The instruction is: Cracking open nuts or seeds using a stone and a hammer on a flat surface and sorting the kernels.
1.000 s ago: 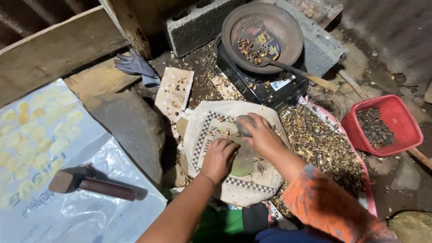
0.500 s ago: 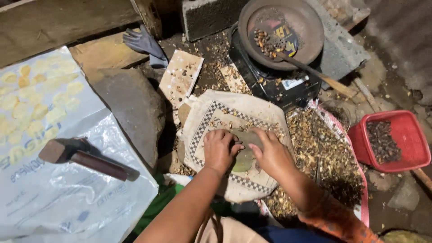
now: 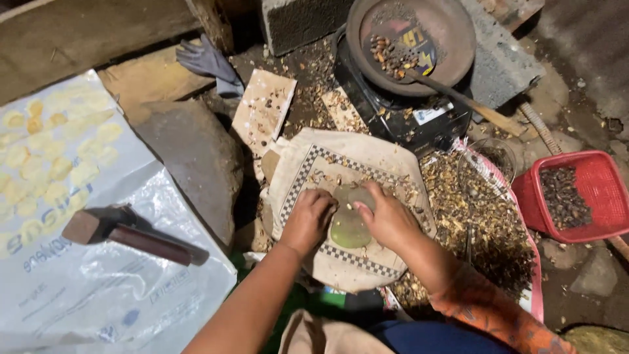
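A flat greenish stone (image 3: 349,223) lies on a cream cloth with a chequered border (image 3: 386,164), strewn with husk bits. My left hand (image 3: 308,219) rests curled at the stone's left edge, fingertips pinched over something too small to make out. My right hand (image 3: 386,219) lies on the stone's right side, fingers bent onto its top. The two hands nearly touch above the stone.
A dark pan (image 3: 452,33) with roasted seeds and a wooden spatula (image 3: 472,105) sits on a black stove (image 3: 393,118). A red basket (image 3: 603,177) of dark seeds stands at right, husks (image 3: 478,223) beside it. A wooden mallet (image 3: 131,233) lies on a plastic sheet (image 3: 78,282).
My left hand has come in from lower left to the stone's edge. The right hand has slid from the stone's top to its right side. The view shifted slightly.
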